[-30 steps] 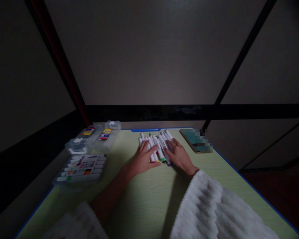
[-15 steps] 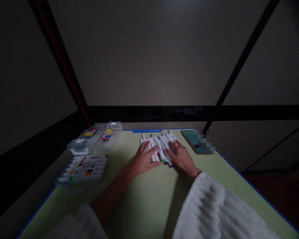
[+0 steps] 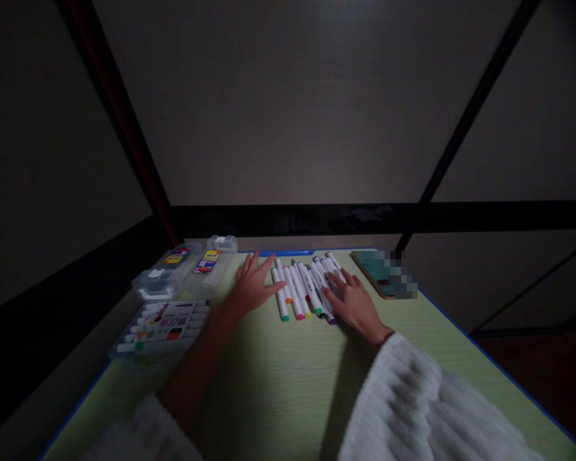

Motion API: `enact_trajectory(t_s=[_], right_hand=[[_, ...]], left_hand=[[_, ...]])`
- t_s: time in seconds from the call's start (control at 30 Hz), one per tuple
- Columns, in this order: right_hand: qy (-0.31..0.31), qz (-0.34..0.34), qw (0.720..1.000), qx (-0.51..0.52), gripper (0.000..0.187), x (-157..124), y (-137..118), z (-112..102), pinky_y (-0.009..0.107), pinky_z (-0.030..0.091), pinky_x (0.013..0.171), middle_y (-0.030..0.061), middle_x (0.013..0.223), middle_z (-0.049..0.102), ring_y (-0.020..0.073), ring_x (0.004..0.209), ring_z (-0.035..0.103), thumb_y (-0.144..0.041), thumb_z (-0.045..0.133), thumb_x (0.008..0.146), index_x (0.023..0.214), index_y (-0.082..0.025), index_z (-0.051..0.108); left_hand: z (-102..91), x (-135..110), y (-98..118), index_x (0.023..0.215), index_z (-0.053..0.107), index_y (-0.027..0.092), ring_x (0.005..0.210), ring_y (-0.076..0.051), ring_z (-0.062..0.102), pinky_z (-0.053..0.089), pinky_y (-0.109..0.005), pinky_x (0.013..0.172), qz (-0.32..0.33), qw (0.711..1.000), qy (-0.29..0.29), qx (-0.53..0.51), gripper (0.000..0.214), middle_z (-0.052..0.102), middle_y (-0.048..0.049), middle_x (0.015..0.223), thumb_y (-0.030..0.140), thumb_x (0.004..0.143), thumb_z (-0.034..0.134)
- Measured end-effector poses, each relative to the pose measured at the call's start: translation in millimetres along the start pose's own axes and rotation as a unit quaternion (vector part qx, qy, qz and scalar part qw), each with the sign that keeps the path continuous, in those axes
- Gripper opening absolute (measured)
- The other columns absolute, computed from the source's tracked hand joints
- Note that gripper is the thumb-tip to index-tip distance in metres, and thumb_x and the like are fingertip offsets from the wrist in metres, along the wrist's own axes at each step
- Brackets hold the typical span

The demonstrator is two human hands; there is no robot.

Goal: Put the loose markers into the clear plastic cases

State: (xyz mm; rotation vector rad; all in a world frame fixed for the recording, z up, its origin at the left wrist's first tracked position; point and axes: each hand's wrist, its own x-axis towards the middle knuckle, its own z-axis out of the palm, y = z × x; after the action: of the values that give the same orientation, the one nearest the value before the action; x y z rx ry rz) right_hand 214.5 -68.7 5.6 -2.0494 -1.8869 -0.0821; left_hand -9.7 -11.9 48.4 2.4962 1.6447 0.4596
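Note:
Several white markers (image 3: 296, 291) with coloured ends lie side by side on the light green table (image 3: 269, 384), their ends green, orange, pink, yellow and purple. My left hand (image 3: 254, 285) is at the left of this row, fingers spread and holding nothing, its thumb reaching to the leftmost markers. Whether the thumb touches them I cannot tell. My right hand (image 3: 352, 301) rests with its fingers stretched over the markers at the row's right end, partly covering them.
At the left lies a clear case filled with markers (image 3: 173, 323). Behind it is an open clear plastic case (image 3: 211, 272) with yellow labels. A phone (image 3: 379, 275), partly pixelated, lies at the right edge. A wall (image 3: 288, 128) stands behind the table.
My left hand has come off the markers and moved left, uncovering the left part of the row. My right hand stays nearly in place on the right-hand markers.

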Motion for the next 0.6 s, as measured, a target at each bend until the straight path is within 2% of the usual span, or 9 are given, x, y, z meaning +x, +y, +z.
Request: enact_trajectory(t_s=[0.23, 0.4, 0.6], right_hand=[[0.018, -0.016, 1.0, -0.019, 0.048, -7.2, -9.3, -8.5, 0.05, 0.03, 0.098, 0.0125, 0.141, 0.034, 0.0328, 0.128, 0.028, -0.042, 0.038, 0.086, 0.129, -0.021, 0.045], [0.022, -0.034, 0.999, -0.008, 0.049, -10.3, -13.0, -11.4, 0.051, 0.029, 0.099, 0.0117, 0.141, 0.034, 0.0328, 0.128, 0.028, -0.042, 0.038, 0.086, 0.13, -0.02, 0.044], [0.025, -0.042, 0.999, -0.003, 0.05, -10.9, -12.9, -11.7, 0.05, 0.029, 0.1, 0.0124, 0.14, 0.034, 0.0317, 0.128, 0.029, -0.041, 0.038, 0.086, 0.129, -0.018, 0.045]], left_hand=[[-24.7, 3.3, -40.4, 0.137, 0.024, 0.013, 0.131, -0.037, 0.018, 0.024, -0.051, 0.101, -0.159, 0.979, 0.08, 0.096, 0.067, 0.022, -0.0211, 0.142, 0.041, 0.081, 0.049], [-30.2, 1.8, -63.5, 0.135, 0.026, 0.012, 0.125, -0.036, 0.031, 0.03, -0.046, 0.097, -0.219, 0.965, 0.076, 0.126, 0.065, 0.03, -0.0223, 0.137, 0.039, 0.081, 0.048], [-27.5, 0.8, -74.4, 0.134, 0.027, 0.011, 0.118, -0.037, 0.04, 0.035, -0.044, 0.091, -0.248, 0.959, 0.047, 0.13, 0.064, 0.038, -0.0228, 0.129, 0.04, 0.08, 0.048]])
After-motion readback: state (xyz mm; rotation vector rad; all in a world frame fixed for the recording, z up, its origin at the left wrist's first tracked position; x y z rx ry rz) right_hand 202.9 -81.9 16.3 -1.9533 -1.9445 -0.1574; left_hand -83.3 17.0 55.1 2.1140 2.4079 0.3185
